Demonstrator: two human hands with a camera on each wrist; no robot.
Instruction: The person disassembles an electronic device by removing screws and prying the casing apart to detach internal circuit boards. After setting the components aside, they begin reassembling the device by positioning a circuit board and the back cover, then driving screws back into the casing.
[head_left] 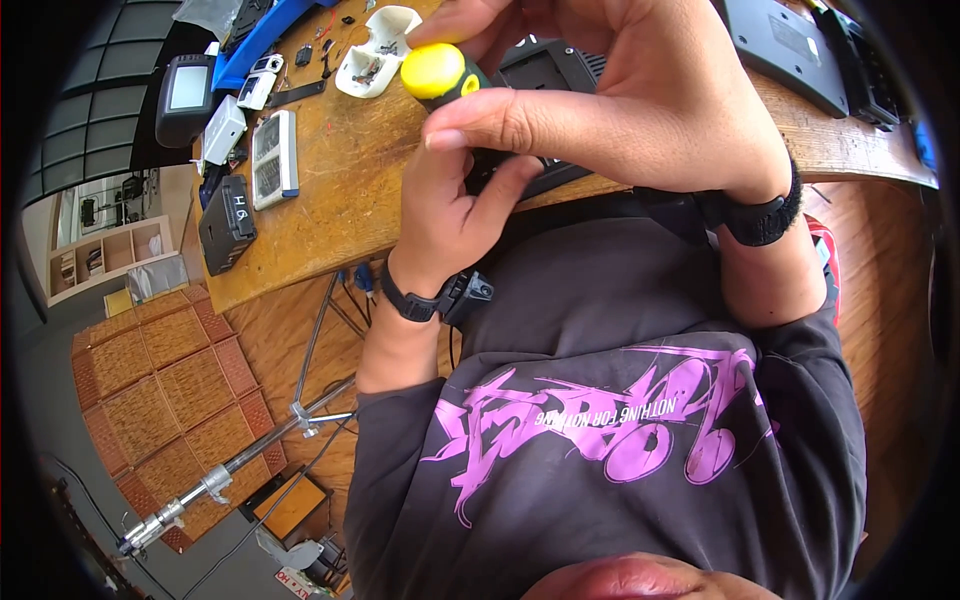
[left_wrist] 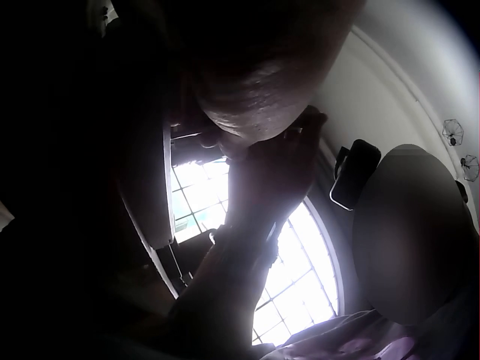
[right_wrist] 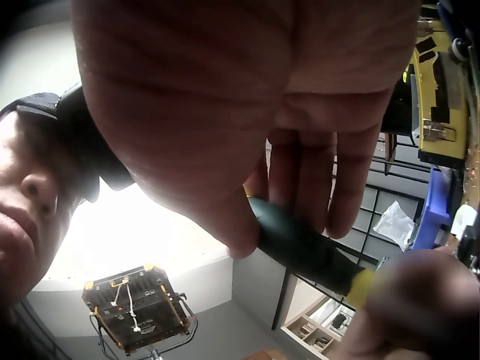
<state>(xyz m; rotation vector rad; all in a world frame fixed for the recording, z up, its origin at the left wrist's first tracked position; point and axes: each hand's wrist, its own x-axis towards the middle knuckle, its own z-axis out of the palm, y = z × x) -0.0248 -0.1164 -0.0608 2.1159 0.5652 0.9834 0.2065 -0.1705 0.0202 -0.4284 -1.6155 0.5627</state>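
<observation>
My right hand [head_left: 640,110] pinches a screwdriver handle [head_left: 432,72], dark green with a rounded yellow top, between thumb and fingers. In the right wrist view the green handle [right_wrist: 304,244] slants down from the right thumb to a yellow collar [right_wrist: 361,289]. My left hand [head_left: 445,215] is raised just below the right one, its thumb bent inward. Its blurred fingers [right_wrist: 424,307] overlap the collar end in the right wrist view, and I cannot tell what they hold. The left wrist view is very dark. Behind the hands, a black device [head_left: 545,65] lies on the table.
A white tray [head_left: 352,78] holding small parts sits on the wooden table [head_left: 335,215]. Along its left side are a white-framed case [head_left: 275,160] and a black box [head_left: 228,225]. A flat grey device [head_left: 785,55] lies far right. Left of me, a metal stand [head_left: 215,482] crosses the floor.
</observation>
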